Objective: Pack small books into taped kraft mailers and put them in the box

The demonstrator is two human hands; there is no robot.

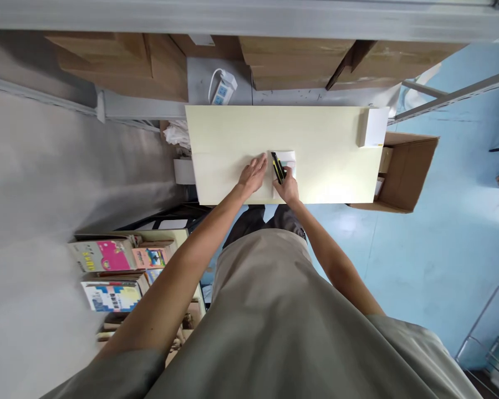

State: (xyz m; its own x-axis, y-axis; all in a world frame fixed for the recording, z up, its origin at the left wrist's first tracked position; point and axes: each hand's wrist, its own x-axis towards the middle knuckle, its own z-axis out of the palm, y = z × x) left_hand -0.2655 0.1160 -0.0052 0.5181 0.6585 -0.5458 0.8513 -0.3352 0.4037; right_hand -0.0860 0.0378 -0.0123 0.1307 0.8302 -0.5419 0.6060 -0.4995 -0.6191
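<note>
My left hand (253,173) lies on the pale yellow tabletop (324,160), fingers stretched out towards the left edge of a small white booklet or sheet (288,156). Its fingertips are close to that edge; whether they touch it I cannot tell. In my right hand (289,188) is a black and yellow utility knife (278,167), held over the white piece with its tip pointing away from me. The lower part of the knife is hidden by my fingers, and the hand covers part of the white piece. Whether the blade is out is too small to see.
A white box (374,127) stands at the tabletop's far right corner. Behind the table, cardboard boxes (295,61) and a power strip (223,90) sit on a grey shelf. An opened carton (413,172) is at the right. Stacked books (112,256) stand at lower left.
</note>
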